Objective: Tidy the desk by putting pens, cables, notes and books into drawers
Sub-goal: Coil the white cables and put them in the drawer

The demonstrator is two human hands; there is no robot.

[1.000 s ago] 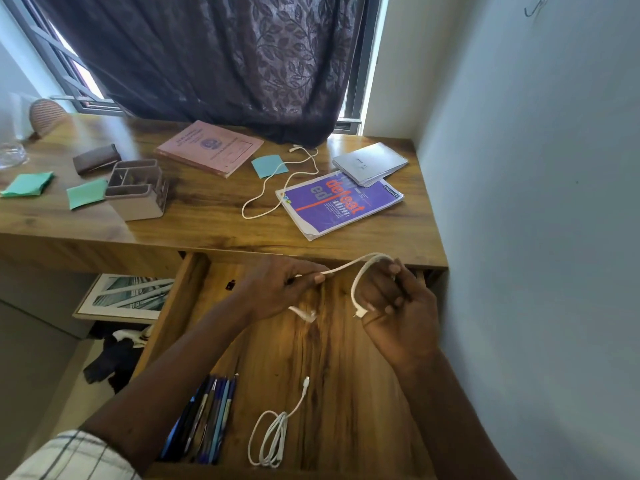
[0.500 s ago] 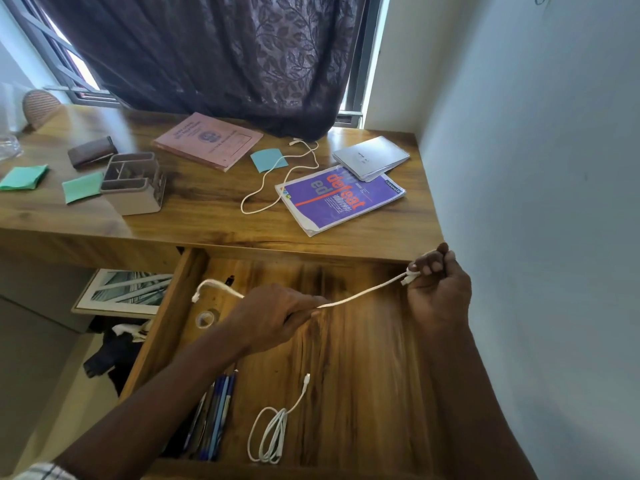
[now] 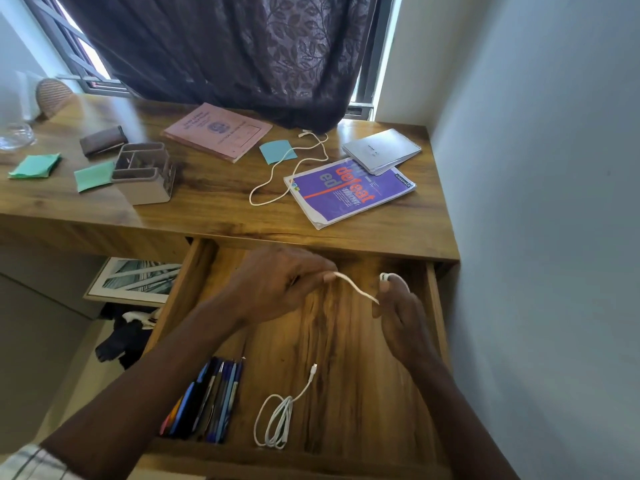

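- Green square paper notes [image 3: 34,165] lie on the left of the brown wooden bench [image 3: 207,216].
- A beige plastic pen holder [image 3: 143,181] stands just beside them.
- Coloured pens [image 3: 207,400] lie in the left of the open wooden drawer [image 3: 346,358].
- The left hand [image 3: 277,282] pinches a thin white cable [image 3: 356,289] above the drawer.
- A coiled white cable [image 3: 275,420] lies in the drawer.
- A purple book [image 3: 349,190] lies on the bench.
- The right hand [image 3: 398,317] pinches the thin white cable too.
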